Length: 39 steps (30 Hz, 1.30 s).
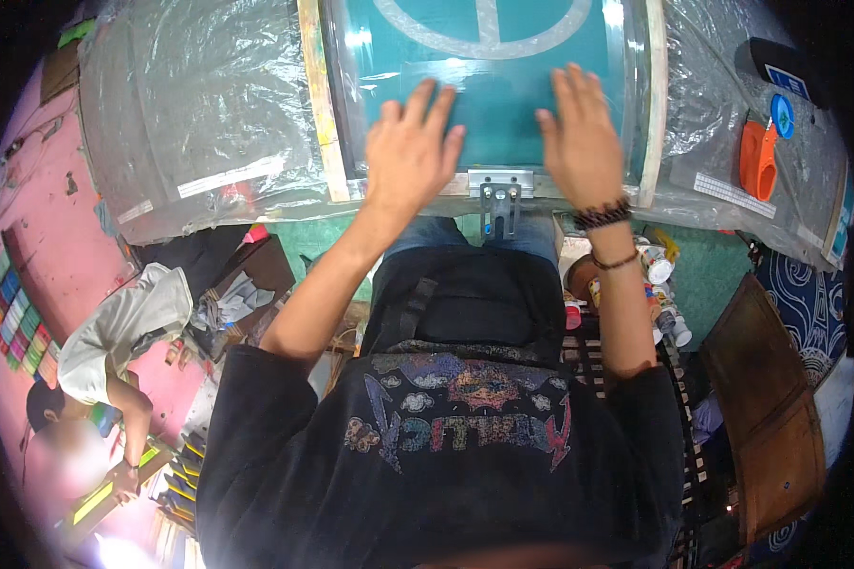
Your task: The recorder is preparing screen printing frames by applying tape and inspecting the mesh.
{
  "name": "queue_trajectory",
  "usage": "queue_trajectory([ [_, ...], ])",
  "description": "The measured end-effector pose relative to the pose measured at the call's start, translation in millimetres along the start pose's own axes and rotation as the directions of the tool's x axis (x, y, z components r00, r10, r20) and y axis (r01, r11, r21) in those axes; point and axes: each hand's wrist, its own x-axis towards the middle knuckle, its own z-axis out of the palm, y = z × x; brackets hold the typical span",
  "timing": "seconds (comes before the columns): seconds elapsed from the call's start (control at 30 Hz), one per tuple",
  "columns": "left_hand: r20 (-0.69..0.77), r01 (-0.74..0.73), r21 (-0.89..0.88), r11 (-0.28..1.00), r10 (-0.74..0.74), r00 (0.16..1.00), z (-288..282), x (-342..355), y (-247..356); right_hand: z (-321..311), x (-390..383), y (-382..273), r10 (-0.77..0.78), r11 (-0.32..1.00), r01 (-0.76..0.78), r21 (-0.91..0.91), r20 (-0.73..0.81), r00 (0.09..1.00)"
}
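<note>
"So, how far along does the work look?" asks one.

"The screen-printing frame lies flat below the left hand and the right hand," the other answers. "Its teal screen is in place, and the pale curved design already shows beyond the fingers. Neither hand has a tool, so this looks like a step done by hand alone; how much is left cannot be told."

"Is either hand grasping anything?"

"Apparently not. Both are palm down and unclenched, fingers extended and slightly spread. Whether the palms press the screen or hover over it cannot be told."

"And the edges?"

"The frame's left side stands just left of the left hand, its right side just right of the right hand, so sideways room outward looks tight. Between the hands there is a wide gap, and more screen lies ahead of them. Nearer the body, between the wrists, a metal clamp sits at the near edge. Well right of the right hand, an orange tool rests on the clear plastic sheet, apart from the frame."
</note>
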Motion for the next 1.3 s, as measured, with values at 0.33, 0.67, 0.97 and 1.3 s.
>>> queue_trajectory([
  [0.33,0.040,0.178,0.208,0.962,-0.190,0.981,-11,-24,-42,19,-25,42,0.187,0.976,-0.185,-0.117,0.011,0.982],
  [0.67,0.041,0.151,0.093,0.984,-0.156,0.987,-5,-7,-18,30,-19,2,0.226,0.965,-0.219,-0.146,0.034,0.973],
  [0.97,-0.124,0.316,-0.025,0.948,-0.317,0.940,-43,-36,-61,37,-7,-37,0.252,0.947,-0.217,-0.238,0.129,0.959],
  [1.3,0.194,0.454,-0.281,0.845,-0.414,0.889,-32,-65,-115,100,38,-186,-0.030,0.999,0.036,-0.038,0.159,0.987],
])
